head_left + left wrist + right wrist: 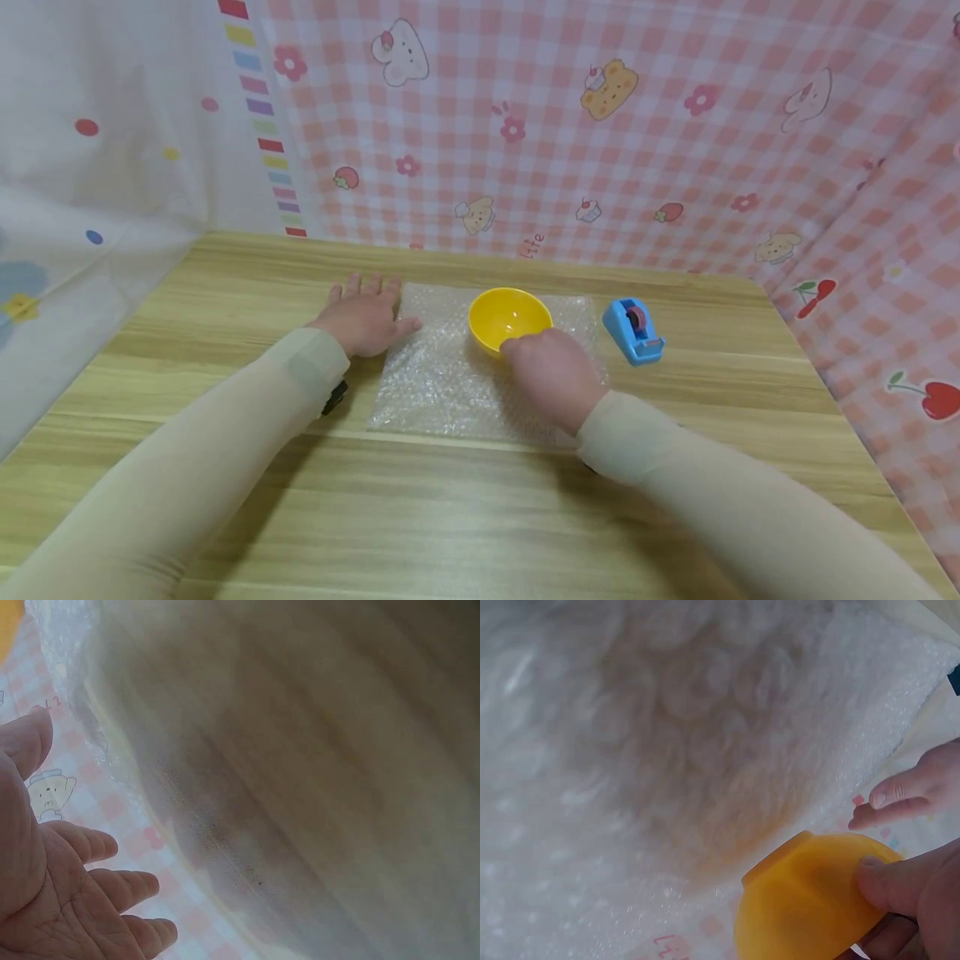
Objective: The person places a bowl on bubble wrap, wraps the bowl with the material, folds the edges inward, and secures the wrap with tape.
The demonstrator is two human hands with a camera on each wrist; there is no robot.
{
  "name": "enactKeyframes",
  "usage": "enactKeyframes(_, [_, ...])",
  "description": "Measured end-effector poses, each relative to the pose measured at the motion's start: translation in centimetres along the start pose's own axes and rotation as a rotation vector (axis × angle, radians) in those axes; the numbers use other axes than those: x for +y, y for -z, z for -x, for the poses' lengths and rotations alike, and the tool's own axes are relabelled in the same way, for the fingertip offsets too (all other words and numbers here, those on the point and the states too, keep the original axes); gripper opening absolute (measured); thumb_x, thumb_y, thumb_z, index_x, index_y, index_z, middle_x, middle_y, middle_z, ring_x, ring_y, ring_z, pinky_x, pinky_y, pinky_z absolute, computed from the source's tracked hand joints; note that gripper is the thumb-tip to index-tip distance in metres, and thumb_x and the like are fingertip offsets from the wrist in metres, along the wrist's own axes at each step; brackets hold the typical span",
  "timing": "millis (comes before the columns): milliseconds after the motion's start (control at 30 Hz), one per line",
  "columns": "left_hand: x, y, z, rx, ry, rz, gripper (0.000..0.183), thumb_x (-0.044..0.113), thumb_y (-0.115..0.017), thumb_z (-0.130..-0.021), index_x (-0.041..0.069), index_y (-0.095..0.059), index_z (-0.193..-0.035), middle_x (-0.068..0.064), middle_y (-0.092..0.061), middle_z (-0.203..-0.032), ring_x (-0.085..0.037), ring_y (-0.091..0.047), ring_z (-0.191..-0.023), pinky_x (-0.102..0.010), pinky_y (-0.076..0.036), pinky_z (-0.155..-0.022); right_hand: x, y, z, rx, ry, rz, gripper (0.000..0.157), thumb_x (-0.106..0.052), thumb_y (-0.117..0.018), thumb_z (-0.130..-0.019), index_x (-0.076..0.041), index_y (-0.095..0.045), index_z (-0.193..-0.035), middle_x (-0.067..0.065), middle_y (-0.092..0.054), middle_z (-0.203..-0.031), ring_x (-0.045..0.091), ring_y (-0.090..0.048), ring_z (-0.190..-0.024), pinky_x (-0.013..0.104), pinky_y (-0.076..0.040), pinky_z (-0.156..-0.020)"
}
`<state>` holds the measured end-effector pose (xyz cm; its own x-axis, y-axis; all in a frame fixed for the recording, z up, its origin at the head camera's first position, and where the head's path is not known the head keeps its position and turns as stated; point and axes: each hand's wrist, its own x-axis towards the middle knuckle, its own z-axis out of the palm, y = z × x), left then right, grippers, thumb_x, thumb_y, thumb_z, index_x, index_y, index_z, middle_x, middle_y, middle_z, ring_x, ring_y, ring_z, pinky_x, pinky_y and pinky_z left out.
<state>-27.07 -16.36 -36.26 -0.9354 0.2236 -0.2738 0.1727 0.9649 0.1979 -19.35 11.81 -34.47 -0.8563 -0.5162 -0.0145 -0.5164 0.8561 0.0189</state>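
A yellow bowl [510,312] is over a sheet of bubble wrap [442,392] in the head view, its mouth facing up. My right hand [558,375] grips the bowl's near rim, and in the right wrist view the thumb [892,885] lies along the outside of the bowl [802,900]. My left hand [363,317] is spread with fingers straight, beside the left edge of the bubble wrap, its thumb reaching over that edge. The left wrist view shows its palm and spread fingers [127,889], nothing held.
A blue tape dispenser [636,332] with a pinkish roll stands to the right of the bubble wrap. The wooden table [450,517] meets a pink checked cloth [525,167] at the back and right, and a white cloth [97,183] on the left.
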Motion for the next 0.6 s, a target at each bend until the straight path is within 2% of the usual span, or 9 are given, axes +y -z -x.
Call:
enactKeyframes(333, [0.1,-0.1,-0.3,-0.002,0.005,-0.008,0.090,0.064,-0.042,-0.106,0.008,-0.012,-0.170,-0.027,-0.007,-0.175,-0.055,0.000,-0.160,-0.072,0.000,-0.127,-0.7,-0.8,-0.5,-0.038,-0.016,-0.087,0.022,-0.013,-0.074,-0.099,-0.014,-0.077,-0.121,0.002,-0.079,-0.105,0.017,-0.062,-0.082,0.041,-0.060,-0.102])
enactKeyframes(600, [0.3,-0.1,-0.3,-0.020,0.005,-0.006,0.089,0.064,-0.042,-0.106,0.006,-0.016,-0.169,-0.025,-0.013,-0.175,-0.055,-0.004,-0.160,-0.072,0.000,-0.127,-0.8,-1.1,-0.5,-0.022,0.029,-0.059,0.018,-0.013,-0.072,-0.100,-0.012,-0.077,-0.118,0.002,-0.079,-0.101,0.017,-0.060,-0.079,0.038,-0.060,-0.098])
